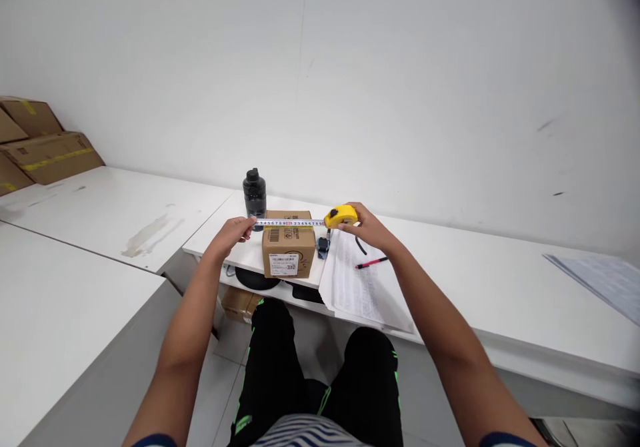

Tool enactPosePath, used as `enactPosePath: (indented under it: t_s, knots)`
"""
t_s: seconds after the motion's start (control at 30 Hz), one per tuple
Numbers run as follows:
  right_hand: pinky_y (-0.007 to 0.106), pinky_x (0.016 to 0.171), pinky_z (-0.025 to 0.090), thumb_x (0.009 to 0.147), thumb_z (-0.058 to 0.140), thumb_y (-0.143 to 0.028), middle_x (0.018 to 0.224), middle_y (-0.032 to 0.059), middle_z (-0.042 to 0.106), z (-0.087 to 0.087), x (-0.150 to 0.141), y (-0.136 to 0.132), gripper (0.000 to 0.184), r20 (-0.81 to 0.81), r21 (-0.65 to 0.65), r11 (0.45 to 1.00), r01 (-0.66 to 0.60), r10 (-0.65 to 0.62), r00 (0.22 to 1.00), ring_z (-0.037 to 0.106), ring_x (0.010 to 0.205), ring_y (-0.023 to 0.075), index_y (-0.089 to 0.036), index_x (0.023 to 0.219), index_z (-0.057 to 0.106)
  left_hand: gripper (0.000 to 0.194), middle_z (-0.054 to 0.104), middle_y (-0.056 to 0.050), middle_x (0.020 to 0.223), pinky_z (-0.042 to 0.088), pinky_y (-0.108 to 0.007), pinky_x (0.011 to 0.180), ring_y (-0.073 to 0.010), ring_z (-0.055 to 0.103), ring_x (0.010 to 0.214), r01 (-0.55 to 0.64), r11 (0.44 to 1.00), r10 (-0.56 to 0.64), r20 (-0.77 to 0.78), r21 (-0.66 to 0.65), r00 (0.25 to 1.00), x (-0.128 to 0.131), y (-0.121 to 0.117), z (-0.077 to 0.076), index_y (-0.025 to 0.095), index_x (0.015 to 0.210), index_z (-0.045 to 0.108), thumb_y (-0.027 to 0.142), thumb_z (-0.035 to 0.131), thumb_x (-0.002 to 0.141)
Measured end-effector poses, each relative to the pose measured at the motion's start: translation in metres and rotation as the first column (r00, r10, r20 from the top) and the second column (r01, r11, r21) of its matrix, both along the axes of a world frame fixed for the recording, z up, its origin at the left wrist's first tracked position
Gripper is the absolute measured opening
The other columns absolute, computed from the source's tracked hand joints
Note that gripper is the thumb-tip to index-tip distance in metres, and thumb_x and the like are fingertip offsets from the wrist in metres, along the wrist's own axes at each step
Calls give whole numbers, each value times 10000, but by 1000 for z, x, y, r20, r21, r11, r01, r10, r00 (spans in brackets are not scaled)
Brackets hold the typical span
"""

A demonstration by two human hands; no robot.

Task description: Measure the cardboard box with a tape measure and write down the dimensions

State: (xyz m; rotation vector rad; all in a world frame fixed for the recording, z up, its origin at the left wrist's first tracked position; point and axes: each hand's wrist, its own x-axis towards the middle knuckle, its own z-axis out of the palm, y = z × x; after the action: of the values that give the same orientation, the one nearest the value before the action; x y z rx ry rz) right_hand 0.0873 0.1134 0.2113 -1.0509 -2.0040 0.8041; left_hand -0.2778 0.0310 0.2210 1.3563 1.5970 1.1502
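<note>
My right hand [366, 226] is closed around the yellow case of a tape measure [342, 216]. Its white blade stretches leftward across the top of a small brown cardboard box [289, 250], and my left hand [234, 234] pinches the blade's free end. A white label [284, 264] is stuck on the box's near face. Just right of the box lies a wristwatch [323, 247], its strap partly hidden. Behind my left hand stands a dark water bottle [255, 194], upright.
Printed sheets [357, 290] lie right of the box, with a red and black pen [371, 262] on them. More papers [600, 284] rest at the far right. Large cartons [55, 157] are stacked at the far left. Another carton [239, 304] sits under the white table [450, 280].
</note>
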Motion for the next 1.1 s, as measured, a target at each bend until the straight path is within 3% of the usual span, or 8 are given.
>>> enactPosePath:
  t_s: [0.2,0.47,0.67,0.8,0.93,1.03,1.1]
  knots:
    - [408,906,495,837,643,-469,1237,58,643,2,-19,4,620,119,39,998,-46,41,992,614,1043,237,-282,1392,438,566,636,-48,673,406,-297,589,-190,566,628,70,985,-87,-99,-157,991,25,24,-16,187,715,588,751,627,680]
    - [391,834,502,871,588,-524,1232,53,652,-5,-28,-5,605,148,82,996,-18,5,989,633,1015,246,-302,1404,407,528,635,-40,632,409,-300,578,-215,587,665,89,986,-96,-43,-140,994,24,18,-21,188,771,635,711,620,701]
    - [361,751,489,856,609,-503,1167,36,679,-3,-27,-4,526,172,153,988,27,-54,984,643,931,240,-306,1326,477,510,529,1,603,379,-287,571,-148,481,571,162,977,-168,-32,-140,985,15,23,-19,193,677,536,691,639,716]
    - [373,698,480,805,672,-514,1053,58,706,6,-24,-24,456,203,250,959,132,-185,962,655,858,266,-262,1171,569,454,536,-6,655,386,-293,598,-133,473,572,114,991,-121,-115,-63,986,11,23,0,193,677,513,618,654,756]
    - [430,678,521,786,677,-564,1136,135,691,0,-40,-80,544,168,288,939,189,-243,955,683,839,315,-229,1201,569,403,562,-25,688,389,-312,645,-165,505,633,89,990,-59,-261,105,964,25,37,34,199,708,514,567,554,867]
    - [461,756,568,850,610,-475,1400,136,575,-16,-73,-124,586,68,307,941,140,-168,983,667,1086,356,-283,1381,453,352,590,-41,730,400,-327,705,-197,537,699,157,977,-99,-339,147,936,47,65,48,203,735,532,516,548,895]
    - [467,774,583,889,553,-425,1503,130,485,-24,-97,-140,562,55,325,940,107,-132,990,603,1224,374,-296,1421,426,310,620,-58,783,406,-336,748,-220,559,750,200,970,-129,-410,136,903,62,84,47,203,765,547,484,563,895]
